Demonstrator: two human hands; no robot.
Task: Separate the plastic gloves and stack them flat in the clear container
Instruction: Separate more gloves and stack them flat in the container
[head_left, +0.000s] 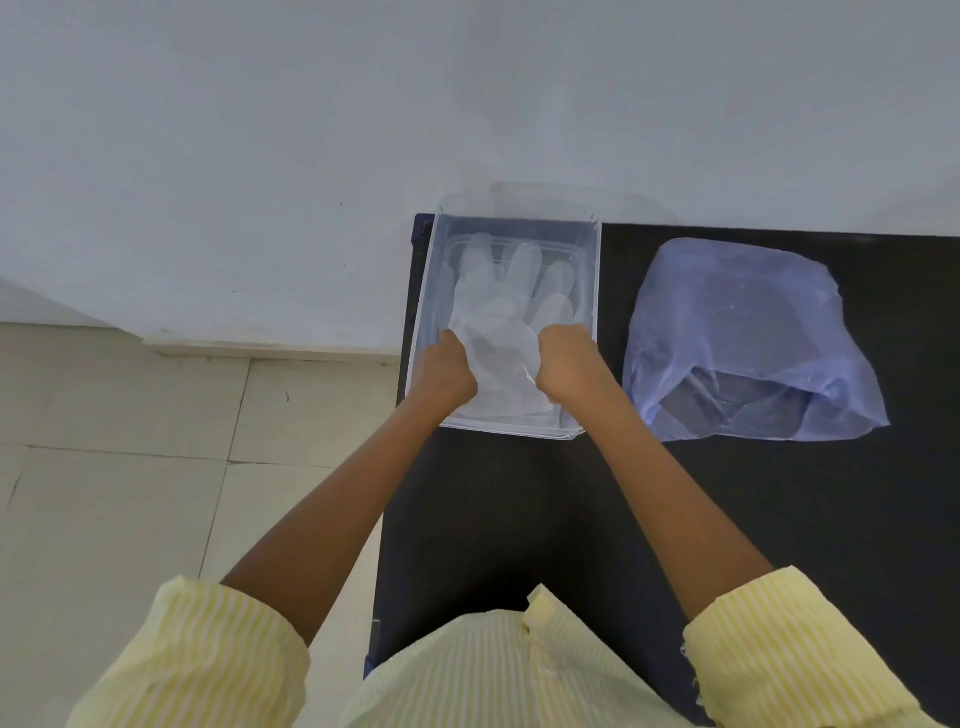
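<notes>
A clear plastic container (519, 222) stands at the far left corner of the black table. Inside it a translucent plastic glove (511, 296) lies flat, fingers pointing away from me. My left hand (447, 371) is inside the container at the glove's left cuff edge, fingers curled on the plastic. On the right cuff edge my right hand (569, 366) is closed in the same way. Whether more gloves lie under the top one I cannot tell.
A bluish translucent plastic bag (748, 338) lies on the black table (779, 519) to the right of the container, its mouth facing me. A white wall rises behind the table. Pale floor tiles (130, 467) lie to the left, past the table's edge.
</notes>
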